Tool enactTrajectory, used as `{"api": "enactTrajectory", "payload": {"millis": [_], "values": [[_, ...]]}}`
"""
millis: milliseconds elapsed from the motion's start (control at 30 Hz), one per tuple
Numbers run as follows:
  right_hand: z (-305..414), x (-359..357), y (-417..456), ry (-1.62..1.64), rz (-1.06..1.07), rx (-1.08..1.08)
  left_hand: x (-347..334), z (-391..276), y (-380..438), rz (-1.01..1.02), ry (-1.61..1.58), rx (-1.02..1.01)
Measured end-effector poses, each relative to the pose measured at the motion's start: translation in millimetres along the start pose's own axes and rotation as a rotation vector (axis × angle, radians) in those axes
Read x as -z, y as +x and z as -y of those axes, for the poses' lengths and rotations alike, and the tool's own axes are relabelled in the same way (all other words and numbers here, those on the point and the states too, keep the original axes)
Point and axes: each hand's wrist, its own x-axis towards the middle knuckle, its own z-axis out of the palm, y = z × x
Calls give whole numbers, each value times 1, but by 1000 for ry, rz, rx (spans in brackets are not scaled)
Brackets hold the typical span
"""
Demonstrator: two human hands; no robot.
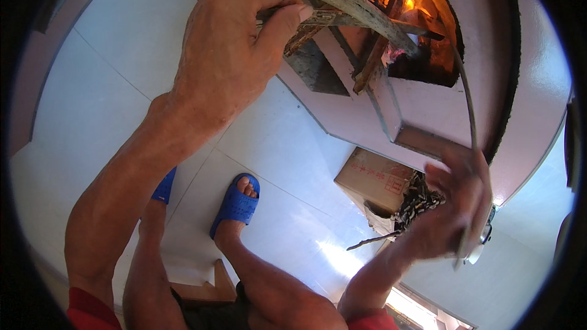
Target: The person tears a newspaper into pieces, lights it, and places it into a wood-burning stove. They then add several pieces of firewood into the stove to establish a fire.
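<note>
At the tiled stove's arched mouth, my left hand (229,46) grips a piece of split firewood (328,18) near its outer end. A thicker pale piece of wood (348,2) lies just above it and runs into the fire (415,0). More charred sticks rest across the opening, one jutting out over the sill. My right hand (458,206), blurred, is at the lower right and holds a long thin rod (467,91), whose far end reaches into the firebox beside the flames. Whether the rod is metal or wood I cannot tell.
A cardboard box (376,178) bearing writing stands on the tiled floor below the stove, with many twigs (415,201) at its open side. One stick pokes out to the left. My feet in blue slippers (238,201) are on the floor. A dark square recess (316,68) lies below the firebox.
</note>
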Motion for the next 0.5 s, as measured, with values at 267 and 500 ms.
{"api": "enactTrajectory", "payload": {"millis": [267, 500], "values": [[-52, -80, 60, 144, 67, 112, -2, 4, 1, 8, -14, -8], [-22, -50, 68, 26, 141, 83, -1, 9, -1, 11, -35, 11]]}}
